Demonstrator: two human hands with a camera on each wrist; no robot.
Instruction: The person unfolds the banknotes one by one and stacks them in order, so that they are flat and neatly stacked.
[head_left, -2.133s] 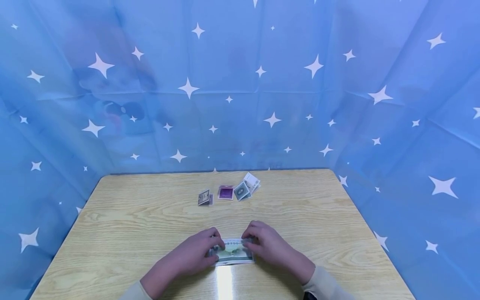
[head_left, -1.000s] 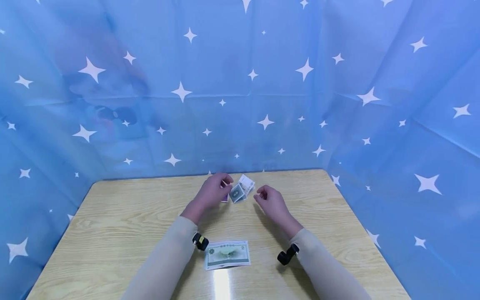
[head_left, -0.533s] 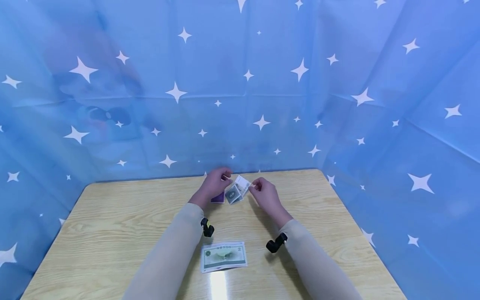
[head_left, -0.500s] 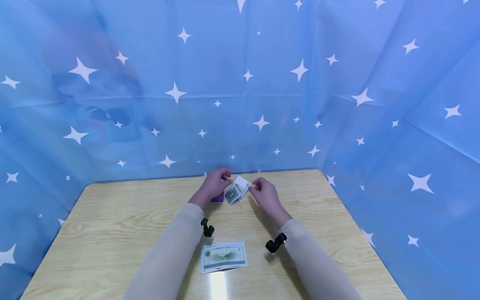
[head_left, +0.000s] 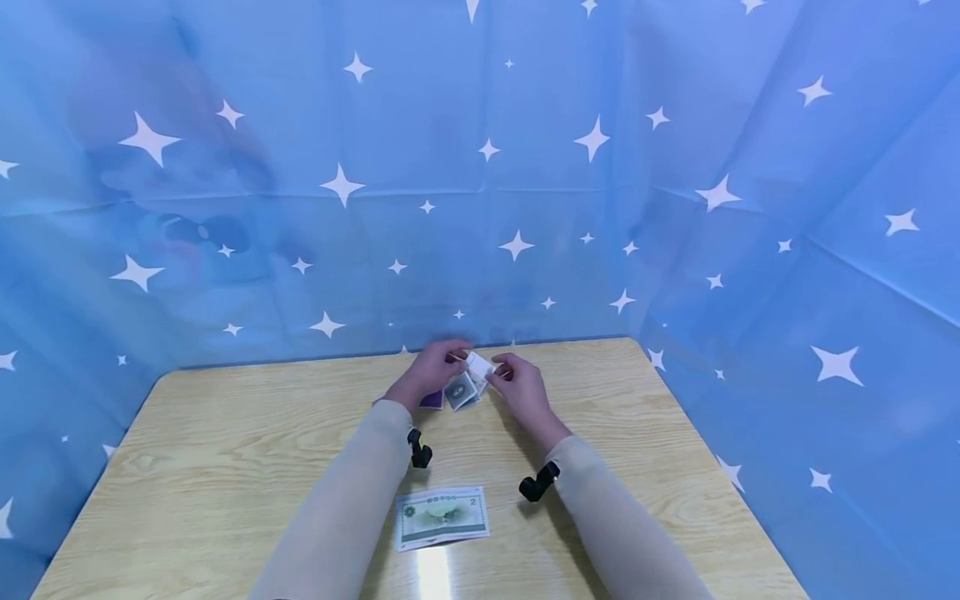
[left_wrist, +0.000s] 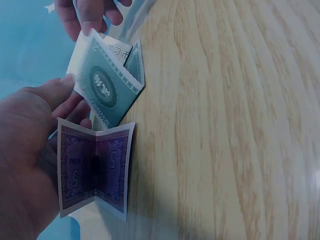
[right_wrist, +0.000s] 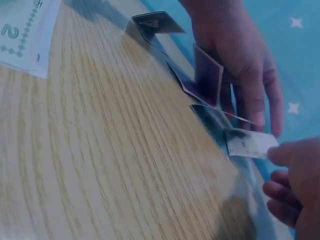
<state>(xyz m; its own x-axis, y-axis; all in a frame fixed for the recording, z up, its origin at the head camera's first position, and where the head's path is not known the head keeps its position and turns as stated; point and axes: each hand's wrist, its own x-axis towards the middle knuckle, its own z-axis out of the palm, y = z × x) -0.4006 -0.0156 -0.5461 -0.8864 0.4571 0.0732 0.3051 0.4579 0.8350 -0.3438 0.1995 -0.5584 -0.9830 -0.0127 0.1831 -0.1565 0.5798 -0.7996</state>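
Note:
My left hand is at the far side of the table, its thumb and fingers pinching a corner of a folded teal banknote. Facing it, my right hand pinches the end of a pale, whitish folded banknote between thumb and fingers. The two notes overlap, the teal one in front. Right beside my left palm, a purple folded banknote stands half open like a little book. Beyond that, a dark grey folded banknote shows in the right wrist view; in the head view my left hand mostly hides it.
Flat green banknotes lie overlapped near the table's front, between my forearms. The wooden table ends just behind the folded notes, where a blue star-patterned curtain hangs. Small black cameras sit on both wrists.
Both hands have left the green banknotes at the front and reached forward to the folded ones. My right hand has closed in on the whitish note; the head view has shifted slightly.

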